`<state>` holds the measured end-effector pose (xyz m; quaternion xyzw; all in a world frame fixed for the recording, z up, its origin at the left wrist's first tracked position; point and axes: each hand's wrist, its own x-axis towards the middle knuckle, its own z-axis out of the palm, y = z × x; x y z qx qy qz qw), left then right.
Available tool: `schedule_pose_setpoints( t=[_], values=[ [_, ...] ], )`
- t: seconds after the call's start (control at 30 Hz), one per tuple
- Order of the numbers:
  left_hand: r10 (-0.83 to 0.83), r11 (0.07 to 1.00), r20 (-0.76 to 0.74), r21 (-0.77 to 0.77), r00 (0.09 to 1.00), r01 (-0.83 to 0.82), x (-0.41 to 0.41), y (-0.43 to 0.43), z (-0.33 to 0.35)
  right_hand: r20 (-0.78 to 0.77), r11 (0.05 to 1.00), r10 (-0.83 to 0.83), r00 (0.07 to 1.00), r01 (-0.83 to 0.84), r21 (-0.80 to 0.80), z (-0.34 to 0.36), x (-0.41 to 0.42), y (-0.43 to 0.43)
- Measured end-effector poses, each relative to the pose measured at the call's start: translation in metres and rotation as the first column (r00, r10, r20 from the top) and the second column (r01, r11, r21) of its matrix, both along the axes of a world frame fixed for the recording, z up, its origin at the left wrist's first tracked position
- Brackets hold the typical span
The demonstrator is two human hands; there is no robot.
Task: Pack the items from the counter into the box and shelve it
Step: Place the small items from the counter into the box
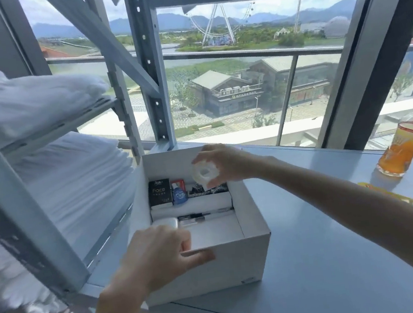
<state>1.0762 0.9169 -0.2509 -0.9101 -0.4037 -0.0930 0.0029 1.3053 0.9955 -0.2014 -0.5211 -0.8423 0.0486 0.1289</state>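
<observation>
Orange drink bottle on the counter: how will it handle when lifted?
The clear plastic bottle of orange drink looks mostly full, so probably heavy. Tall and narrow, it may tip if nudged; smooth sides could slip.

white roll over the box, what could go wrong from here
1. The white roll, pinched by the right hand above the crowded far section of the box, may land on the packets and sit proud.
2. The right forearm passes near the orange bottle; a wide pull back might knock it.
</observation>
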Motion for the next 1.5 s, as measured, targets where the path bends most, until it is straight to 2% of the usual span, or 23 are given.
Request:
schedule_pose_setpoints(
  t=[0.17, 0.33, 0.4, 0.57, 0.8, 0.87, 0.97, 1.07, 1.3, 1.37, 1.43, 1.5],
  values=[
    [-0.061, 0.998, -0.042, -0.014, 0.997, 0.061, 0.001, 0.002, -0.007, 0.299, 0.990, 0.032, 0.954, 0.011, -0.141, -0.037, -0.037, 0.055],
    [-0.112, 0.993, -0.028, -0.036, 0.993, 0.111, 0.001, 0.004, -0.008, 0.423, 0.994, 0.010, 0.906, 0.038, -0.103, -0.058, -0.040, 0.081],
    [-0.137, 0.990, -0.019, -0.039, 0.990, 0.136, 0.003, 0.004, -0.007, 0.418, 0.995, -0.001, 0.908, 0.043, -0.092, -0.063, -0.039, 0.085],
    [-0.180, 0.983, -0.015, -0.027, 0.984, 0.179, 0.003, 0.005, -0.006, 0.232, 0.972, 0.001, 0.973, 0.054, -0.230, -0.064, -0.034, 0.088],
    [-0.186, 0.982, -0.023, -0.014, 0.982, 0.186, 0.003, 0.002, -0.007, 0.210, 0.956, -0.020, 0.978, 0.080, -0.281, -0.067, -0.034, 0.085],
    [-0.181, 0.983, -0.030, -0.015, 0.983, 0.181, 0.003, 0.001, -0.006, 0.276, 0.969, -0.025, 0.961, 0.092, -0.230, -0.067, -0.036, 0.083],
    [-0.181, 0.983, -0.020, -0.022, 0.983, 0.181, 0.003, 0.001, -0.006, 0.427, 0.992, -0.059, 0.903, 0.100, -0.075, -0.065, -0.040, 0.081],
    [-0.188, 0.982, -0.015, -0.023, 0.982, 0.187, 0.003, 0.001, -0.006, 0.489, 0.994, -0.082, 0.868, 0.106, -0.020, -0.065, -0.042, 0.081],
    [-0.216, 0.976, 0.038, 0.029, 0.976, 0.215, 0.002, -0.001, -0.002, 0.476, 0.991, -0.102, 0.874, 0.133, -0.033, -0.061, -0.034, 0.074],
    [-0.244, 0.961, 0.020, 0.143, 0.970, 0.239, 0.000, -0.001, -0.003, 0.472, 0.991, -0.122, 0.873, 0.137, 0.002, -0.056, -0.030, 0.069],
    [-0.257, 0.949, 0.034, 0.197, 0.966, 0.245, 0.000, -0.004, 0.001, 0.434, 0.991, -0.130, 0.891, 0.122, 0.045, -0.047, -0.026, 0.059],
    [-0.288, 0.944, 0.052, 0.183, 0.956, 0.274, 0.001, -0.006, 0.000, 0.352, 0.990, -0.136, 0.926, 0.113, 0.085, -0.035, -0.017, 0.043]
  ],
)
